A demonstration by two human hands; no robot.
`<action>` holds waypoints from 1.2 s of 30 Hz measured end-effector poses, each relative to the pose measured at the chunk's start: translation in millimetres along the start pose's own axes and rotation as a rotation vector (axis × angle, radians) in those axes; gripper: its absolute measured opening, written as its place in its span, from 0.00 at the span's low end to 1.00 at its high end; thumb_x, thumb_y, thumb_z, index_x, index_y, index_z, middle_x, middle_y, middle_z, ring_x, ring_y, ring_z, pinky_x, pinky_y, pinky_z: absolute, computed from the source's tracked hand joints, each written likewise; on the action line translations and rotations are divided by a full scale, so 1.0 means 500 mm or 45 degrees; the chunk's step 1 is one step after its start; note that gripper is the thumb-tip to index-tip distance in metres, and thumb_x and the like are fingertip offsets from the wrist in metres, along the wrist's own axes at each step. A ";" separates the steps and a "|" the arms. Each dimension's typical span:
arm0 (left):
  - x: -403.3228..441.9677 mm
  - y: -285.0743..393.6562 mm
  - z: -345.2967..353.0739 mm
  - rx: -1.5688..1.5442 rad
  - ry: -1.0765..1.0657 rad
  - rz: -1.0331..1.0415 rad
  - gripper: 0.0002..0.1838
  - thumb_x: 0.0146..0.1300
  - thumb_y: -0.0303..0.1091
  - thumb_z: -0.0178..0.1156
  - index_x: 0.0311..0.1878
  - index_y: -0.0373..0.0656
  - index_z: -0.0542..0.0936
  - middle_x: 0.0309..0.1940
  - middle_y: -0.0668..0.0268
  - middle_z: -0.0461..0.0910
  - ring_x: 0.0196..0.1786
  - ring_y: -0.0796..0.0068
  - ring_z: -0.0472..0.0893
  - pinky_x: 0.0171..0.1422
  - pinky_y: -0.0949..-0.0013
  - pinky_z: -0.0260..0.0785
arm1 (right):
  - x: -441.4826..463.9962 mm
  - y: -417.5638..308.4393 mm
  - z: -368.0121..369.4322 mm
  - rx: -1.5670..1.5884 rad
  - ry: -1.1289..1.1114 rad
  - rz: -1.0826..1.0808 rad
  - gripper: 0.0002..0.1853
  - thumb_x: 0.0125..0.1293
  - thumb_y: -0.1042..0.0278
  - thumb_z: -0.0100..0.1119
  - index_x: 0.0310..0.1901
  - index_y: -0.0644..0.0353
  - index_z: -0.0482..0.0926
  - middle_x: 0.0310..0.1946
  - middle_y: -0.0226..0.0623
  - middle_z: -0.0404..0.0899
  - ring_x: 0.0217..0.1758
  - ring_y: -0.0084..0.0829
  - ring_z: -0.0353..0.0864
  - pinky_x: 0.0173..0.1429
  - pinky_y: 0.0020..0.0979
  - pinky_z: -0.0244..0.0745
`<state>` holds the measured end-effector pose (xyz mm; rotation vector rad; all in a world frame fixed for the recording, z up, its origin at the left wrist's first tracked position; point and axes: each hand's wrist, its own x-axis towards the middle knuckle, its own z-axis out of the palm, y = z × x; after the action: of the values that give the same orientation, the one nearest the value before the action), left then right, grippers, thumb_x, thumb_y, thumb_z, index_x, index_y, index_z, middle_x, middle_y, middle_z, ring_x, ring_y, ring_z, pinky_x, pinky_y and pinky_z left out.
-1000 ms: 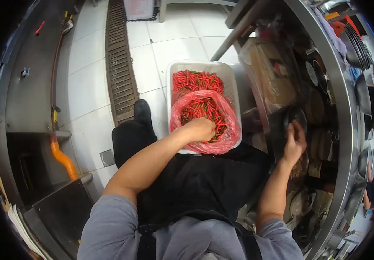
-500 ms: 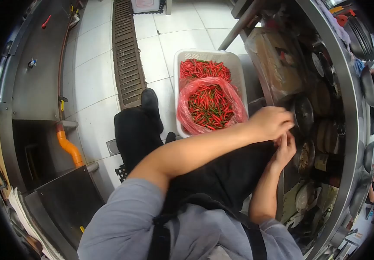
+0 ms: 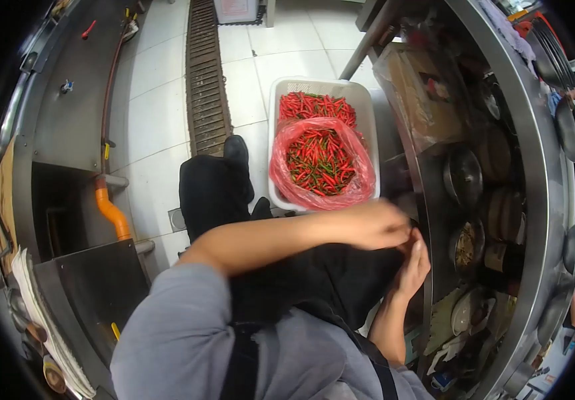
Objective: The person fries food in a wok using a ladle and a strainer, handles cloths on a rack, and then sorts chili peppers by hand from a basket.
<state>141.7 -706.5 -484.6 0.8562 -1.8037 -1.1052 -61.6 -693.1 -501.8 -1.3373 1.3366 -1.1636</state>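
My left hand (image 3: 384, 225) reaches across my lap to the right side, its fingers curled and slightly blurred. Close against it, my right hand (image 3: 413, 263) points upward with fingers pressed together. The fingertips of both hands meet; whatever is between them is too small or hidden to make out. Beyond my left forearm, a pink plastic bag (image 3: 279, 175) lies open, full of red and green chili peppers (image 3: 321, 162). It rests in a white plastic basket (image 3: 367, 107). More red chilies (image 3: 317, 108) lie loose in the basket's far end.
On the right, a steel rack (image 3: 524, 133) holds pans (image 3: 463, 177), bowls and a plastic-wrapped package (image 3: 415, 93). A floor drain grate (image 3: 207, 87) runs along the tiles. At left stand a steel cabinet (image 3: 77, 113) and an orange pipe (image 3: 112, 212).
Both hands, still together, have shifted left and a little lower, closer to my body. The view has turned slightly. The bag and basket stay in place.
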 end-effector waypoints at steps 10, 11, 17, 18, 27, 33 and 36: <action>-0.596 0.042 -0.361 -0.588 1.553 -0.835 0.14 0.68 0.37 0.49 0.41 0.35 0.78 0.31 0.61 0.83 0.36 0.72 0.83 0.34 0.73 0.73 | 0.243 0.050 0.203 -0.053 -0.041 0.023 0.27 0.73 0.54 0.45 0.59 0.73 0.71 0.58 0.51 0.73 0.64 0.39 0.70 0.68 0.35 0.61; -0.634 0.000 -0.396 -0.524 1.851 -0.864 0.16 0.70 0.39 0.47 0.43 0.35 0.78 0.36 0.60 0.82 0.41 0.70 0.82 0.43 0.72 0.72 | 0.257 0.059 0.217 -0.055 -0.039 0.024 0.27 0.73 0.54 0.45 0.59 0.73 0.71 0.58 0.51 0.73 0.64 0.39 0.70 0.68 0.35 0.61; -0.660 -0.179 -0.567 -0.580 2.136 -0.831 0.33 0.71 0.50 0.43 0.66 0.30 0.61 0.66 0.50 0.64 0.69 0.58 0.63 0.68 0.54 0.59 | 0.322 0.118 0.255 -0.364 -0.101 -0.005 0.32 0.72 0.48 0.44 0.58 0.76 0.71 0.59 0.53 0.72 0.67 0.39 0.67 0.70 0.33 0.57; -0.630 -0.191 -0.587 -0.562 2.096 -0.842 0.35 0.70 0.53 0.43 0.68 0.29 0.58 0.68 0.49 0.61 0.71 0.57 0.59 0.70 0.52 0.56 | 0.327 0.114 0.261 -0.417 -0.126 0.020 0.33 0.72 0.46 0.44 0.58 0.76 0.70 0.60 0.53 0.71 0.67 0.39 0.67 0.70 0.34 0.56; -0.379 -0.272 -0.636 -0.544 1.814 -0.843 0.41 0.70 0.59 0.40 0.71 0.30 0.52 0.72 0.50 0.54 0.76 0.58 0.50 0.75 0.49 0.44 | 0.401 0.114 0.329 -0.341 -0.222 0.243 0.40 0.68 0.37 0.44 0.61 0.74 0.68 0.64 0.53 0.67 0.70 0.39 0.62 0.72 0.34 0.51; -0.298 -0.328 -0.574 -0.752 1.625 -0.708 0.43 0.69 0.62 0.36 0.71 0.31 0.50 0.72 0.50 0.53 0.76 0.59 0.48 0.76 0.51 0.42 | 0.473 0.164 0.347 -0.259 -0.239 0.345 0.44 0.65 0.33 0.46 0.67 0.70 0.60 0.68 0.48 0.62 0.74 0.34 0.56 0.73 0.34 0.46; -0.267 -0.349 -0.548 -0.804 1.558 -0.670 0.44 0.69 0.64 0.35 0.72 0.30 0.49 0.73 0.50 0.51 0.77 0.59 0.47 0.76 0.52 0.41 | 0.484 0.163 0.372 -0.219 -0.220 0.360 0.45 0.65 0.33 0.45 0.69 0.68 0.57 0.70 0.45 0.59 0.75 0.33 0.54 0.74 0.34 0.42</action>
<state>465.7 -754.0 -611.7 1.2259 -0.2024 -0.9851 102.9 -941.9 -606.1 -1.2863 1.4674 -0.7399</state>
